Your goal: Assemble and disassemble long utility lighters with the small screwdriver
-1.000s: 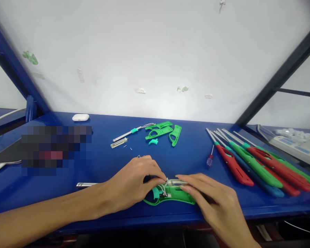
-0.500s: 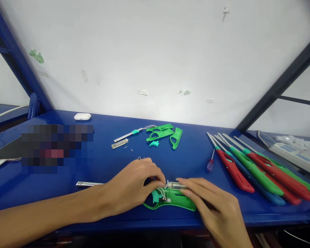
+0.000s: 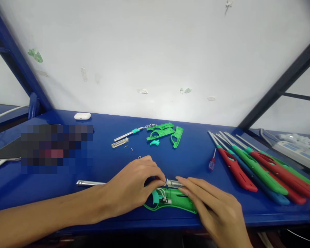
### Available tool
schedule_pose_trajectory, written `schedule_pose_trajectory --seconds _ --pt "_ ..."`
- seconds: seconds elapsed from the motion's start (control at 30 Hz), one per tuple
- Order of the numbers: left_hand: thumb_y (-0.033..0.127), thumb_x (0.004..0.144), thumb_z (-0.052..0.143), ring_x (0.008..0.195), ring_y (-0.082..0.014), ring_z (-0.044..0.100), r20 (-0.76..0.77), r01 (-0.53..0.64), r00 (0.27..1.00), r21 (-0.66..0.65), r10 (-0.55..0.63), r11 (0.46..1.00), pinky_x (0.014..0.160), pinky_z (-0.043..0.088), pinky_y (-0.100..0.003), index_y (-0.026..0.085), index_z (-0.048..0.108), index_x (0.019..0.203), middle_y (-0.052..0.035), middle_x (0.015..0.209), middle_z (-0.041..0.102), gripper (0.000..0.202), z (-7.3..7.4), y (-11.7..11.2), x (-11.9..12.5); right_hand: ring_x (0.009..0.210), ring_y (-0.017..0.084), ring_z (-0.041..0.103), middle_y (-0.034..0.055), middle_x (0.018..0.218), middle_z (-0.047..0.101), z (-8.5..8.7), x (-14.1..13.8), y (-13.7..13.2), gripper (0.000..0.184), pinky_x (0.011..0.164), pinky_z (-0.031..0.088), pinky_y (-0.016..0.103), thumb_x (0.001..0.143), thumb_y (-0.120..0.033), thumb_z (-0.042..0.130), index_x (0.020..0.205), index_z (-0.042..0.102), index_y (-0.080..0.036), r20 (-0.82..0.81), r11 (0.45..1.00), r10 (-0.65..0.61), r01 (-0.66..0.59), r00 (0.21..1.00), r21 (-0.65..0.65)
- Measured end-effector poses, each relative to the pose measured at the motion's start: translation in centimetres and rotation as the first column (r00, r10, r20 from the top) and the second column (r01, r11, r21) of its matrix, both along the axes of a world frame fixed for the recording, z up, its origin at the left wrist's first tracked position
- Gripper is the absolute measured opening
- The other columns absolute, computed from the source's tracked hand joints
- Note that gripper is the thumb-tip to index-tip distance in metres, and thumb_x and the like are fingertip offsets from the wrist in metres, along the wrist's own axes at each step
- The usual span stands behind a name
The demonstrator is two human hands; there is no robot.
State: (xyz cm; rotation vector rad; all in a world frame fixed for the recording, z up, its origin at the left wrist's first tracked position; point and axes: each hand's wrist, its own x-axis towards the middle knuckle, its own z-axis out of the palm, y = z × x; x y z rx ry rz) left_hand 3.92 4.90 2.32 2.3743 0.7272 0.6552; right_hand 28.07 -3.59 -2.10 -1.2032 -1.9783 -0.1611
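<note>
My right hand (image 3: 217, 206) grips a clear lighter fuel tank (image 3: 172, 183) between thumb and fingers, above the upper edge of a green lighter handle half (image 3: 181, 201). The fingertips of my left hand (image 3: 136, 182) are pinched together at the tank's left end; whatever small part lies in them is hidden. The handle half lies open side up, with a teal trigger (image 3: 155, 197), white wires and a small dark-and-white block inside. A metal lighter tube (image 3: 89, 183) sticks out to the left from behind my left hand.
Behind lie green handle halves (image 3: 161, 132), a loose teal trigger (image 3: 154, 142), another tube (image 3: 129, 134) and another fuel tank (image 3: 120, 143). At right are a screwdriver (image 3: 212, 162) and several long lighters (image 3: 258, 165). A white case (image 3: 82, 116) sits near the wall.
Both hands stay almost in place at the fuel tank, with only slight finger movement. The view has shifted a little.
</note>
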Motion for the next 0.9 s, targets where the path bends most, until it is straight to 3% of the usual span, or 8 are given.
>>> schedule_pose_trajectory --seconds 0.17,0.33,0.7,0.9 --pt "0.016 0.102 0.063 0.095 -0.0225 0.062 0.029 -0.013 1.000 0.086 0.011 0.996 0.083 0.049 -0.036 0.018 0.078 0.104 -0.0051 0.098 0.078 0.015 0.18 -0.24 -0.13 0.090 0.017 0.080 -0.0007 0.108 0.083 0.71 -0.27 -0.01 0.028 0.083 0.064 0.024 0.102 -0.015 0.063 0.125 0.075 -0.027 -0.020 1.000 -0.001 0.002 1.000 0.006" --pt "0.017 0.101 0.063 0.094 -0.0216 0.060 -0.002 0.000 1.000 0.099 0.001 0.995 0.080 0.049 -0.035 0.018 0.075 0.098 -0.0033 0.094 0.076 0.013 0.16 -0.10 -0.21 0.087 0.016 0.080 -0.0005 0.106 0.082 0.99 -0.48 -0.03 0.027 0.080 0.064 0.022 0.102 -0.015 0.062 0.123 0.075 -0.026 -0.041 1.000 -0.005 0.005 0.999 -0.002" --pt "0.012 0.105 0.054 0.091 -0.0197 0.055 -0.031 0.055 0.998 0.172 -0.051 0.984 0.078 0.044 -0.034 0.016 0.069 0.101 -0.0037 0.098 0.072 0.016 -0.23 -0.05 -0.16 0.096 0.015 0.082 -0.0025 0.113 0.084 0.67 0.00 0.19 0.032 0.098 0.061 0.020 0.099 -0.009 0.065 0.126 0.075 -0.024 0.019 0.993 0.038 -0.040 0.999 0.107" --pt "0.010 0.104 0.054 0.089 -0.0194 0.054 -0.033 0.082 0.996 0.184 -0.077 0.979 0.078 0.044 -0.034 0.014 0.069 0.100 -0.0047 0.097 0.072 0.017 0.01 -0.10 -0.16 0.094 0.017 0.083 -0.0013 0.110 0.084 0.60 -0.01 0.00 0.027 0.094 0.064 0.022 0.100 -0.011 0.065 0.121 0.077 -0.023 0.035 0.993 0.025 -0.029 0.999 0.115"
